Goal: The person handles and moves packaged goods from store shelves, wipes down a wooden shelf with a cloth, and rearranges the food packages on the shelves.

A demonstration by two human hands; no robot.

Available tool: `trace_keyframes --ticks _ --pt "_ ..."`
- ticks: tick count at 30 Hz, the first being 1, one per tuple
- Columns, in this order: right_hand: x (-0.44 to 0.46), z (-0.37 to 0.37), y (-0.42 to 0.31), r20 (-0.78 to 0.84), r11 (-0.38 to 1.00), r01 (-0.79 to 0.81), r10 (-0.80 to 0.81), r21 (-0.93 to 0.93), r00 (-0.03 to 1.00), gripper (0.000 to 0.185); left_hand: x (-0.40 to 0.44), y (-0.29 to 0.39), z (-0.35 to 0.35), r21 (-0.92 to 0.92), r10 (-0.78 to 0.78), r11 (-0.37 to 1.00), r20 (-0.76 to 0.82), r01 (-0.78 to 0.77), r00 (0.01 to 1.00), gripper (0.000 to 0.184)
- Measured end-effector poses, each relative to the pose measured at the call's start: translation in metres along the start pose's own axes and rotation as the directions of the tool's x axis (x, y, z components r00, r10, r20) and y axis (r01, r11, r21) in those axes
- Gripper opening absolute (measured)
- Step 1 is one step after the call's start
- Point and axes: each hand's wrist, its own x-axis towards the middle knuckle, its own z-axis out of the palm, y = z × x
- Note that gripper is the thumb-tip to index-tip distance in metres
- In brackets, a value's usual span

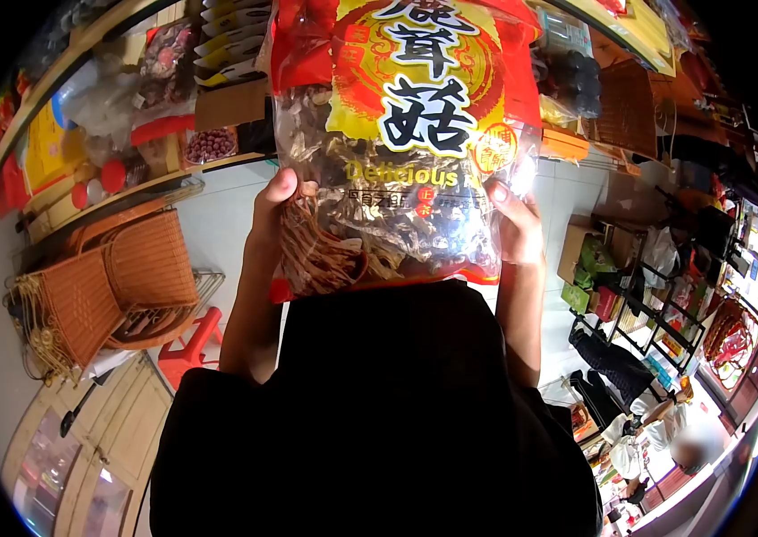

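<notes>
A large clear plastic bag of dried mushrooms (343, 242) is held up in front of my chest. Its red and yellow label carries big black characters and the word "Delicious", and brown dried stems show through the lower part. My left hand (276, 201) grips the left edge, thumb on the front. On the opposite edge, my right hand (517, 219) grips the bag the same way, beside a bright glare on the plastic. The remaining fingers of both hands are hidden behind the bag.
Shelves with packaged goods, including a bag of reddish-brown balls (211, 145), run along the far side. To the left stand a wicker chair (151, 259) and a red stool (189, 349). A black metal rack (656, 300) with goods and another person (656, 430) are at the right.
</notes>
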Motion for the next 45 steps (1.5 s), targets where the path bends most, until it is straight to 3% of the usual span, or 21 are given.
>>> trace_keyframes --ticks 2,8,12,14,20,24,26,34,36,40,43,45 --pt "0.0 -0.003 0.002 -0.016 1.0 -0.026 0.026 0.001 1.0 0.074 -0.014 0.02 0.041 -0.006 0.11 0.994 0.124 -0.111 0.986 0.079" --pt "-0.005 0.001 0.004 -0.067 1.0 -0.011 0.011 -0.004 0.998 0.072 -0.005 0.011 0.015 -0.105 0.036 0.994 0.251 -0.009 0.967 0.081" --pt "-0.006 -0.01 0.008 -0.074 0.999 -0.042 0.044 0.026 0.996 0.07 -0.013 0.016 0.037 -0.1 0.09 0.993 0.272 -0.065 0.958 0.084" --pt "-0.008 -0.012 0.011 -0.091 0.999 -0.05 0.051 0.015 0.995 0.069 -0.02 0.024 0.044 0.13 0.057 0.989 0.153 -0.077 0.987 0.087" --pt "-0.011 -0.017 0.021 -0.085 0.999 -0.006 0.011 0.051 0.996 0.066 -0.035 0.028 0.062 0.101 0.072 0.99 0.199 -0.093 0.977 0.083" --pt "-0.012 -0.028 0.029 -0.067 0.998 -0.008 0.012 0.062 0.998 0.065 -0.037 0.026 0.054 0.202 0.1 0.967 0.262 -0.156 0.96 0.083" --pt "-0.012 -0.031 0.031 -0.059 0.999 0.001 0.001 0.047 0.998 0.064 -0.042 0.023 0.065 0.128 0.162 0.972 0.231 -0.195 0.959 0.084" --pt "-0.017 -0.034 0.036 -0.065 0.994 0.001 0.006 0.111 0.998 0.06 -0.056 0.023 0.069 0.233 0.204 0.937 0.244 -0.262 0.948 0.098" --pt "-0.021 -0.032 0.031 -0.031 0.986 -0.085 0.09 0.143 0.995 0.07 -0.063 0.028 0.077 0.243 0.209 0.931 0.26 -0.273 0.943 0.1" --pt "-0.028 -0.048 0.036 0.049 0.974 -0.121 0.113 0.191 0.992 0.064 -0.069 0.026 0.094 0.18 0.25 0.934 0.292 -0.31 0.923 0.104" --pt "-0.025 -0.057 0.037 0.247 0.928 -0.09 -0.002 0.361 0.969 0.056 -0.079 0.025 0.119 0.131 0.3 0.927 0.304 -0.351 0.904 0.105" --pt "-0.025 -0.059 0.032 0.293 0.924 -0.108 -0.004 0.366 0.956 0.056 -0.079 0.017 0.119 0.129 0.357 0.899 0.336 -0.418 0.872 0.106"
